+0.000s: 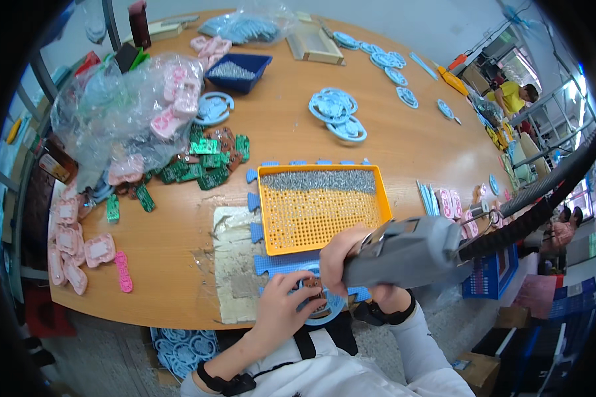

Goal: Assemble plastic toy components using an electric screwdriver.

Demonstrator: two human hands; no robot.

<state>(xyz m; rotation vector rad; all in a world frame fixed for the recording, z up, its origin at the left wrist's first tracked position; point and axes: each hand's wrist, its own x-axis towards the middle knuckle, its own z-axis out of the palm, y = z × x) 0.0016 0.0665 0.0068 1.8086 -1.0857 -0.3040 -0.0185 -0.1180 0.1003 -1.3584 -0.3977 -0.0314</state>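
- Along the left edge of the table [169, 248], pink plastic casings [67, 239] with rounded corners are lying in a loose heap, a flat magenta strip [123, 271] resting just beside them.
- Toward the far left corner, a crinkled, clear plastic bag [129, 106] is bulging over more pink pieces.
- By the bag, rectangular green circuit boards [212, 177] are overlapping in a pile with some brown ones.
- Beyond them, a dark blue bin [255, 70] with sloping walls is holding fine silvery metal pieces.
- Near the middle of the near edge, a worn, pale, stained sheet [235, 241] is lying flat.
- The left hand [281, 308] is curling at that edge, thumb and fingers pinching a small brown board [316, 298] within a smooth, light blue plastic ring [338, 307].
- Behind the ring, a rectangular yellow tray [291, 250] with a perforated grid is sitting on textured blue foam matting [285, 266], small metal pieces gathering along its far side.
- The right hand [341, 259] is wrapping around a smooth grey handheld tool [410, 255] above the ring; the tool's tip is hidden.
- A ribbed black hose [510, 231] is running from the tool, passing over pink casings [450, 204] by the right edge.
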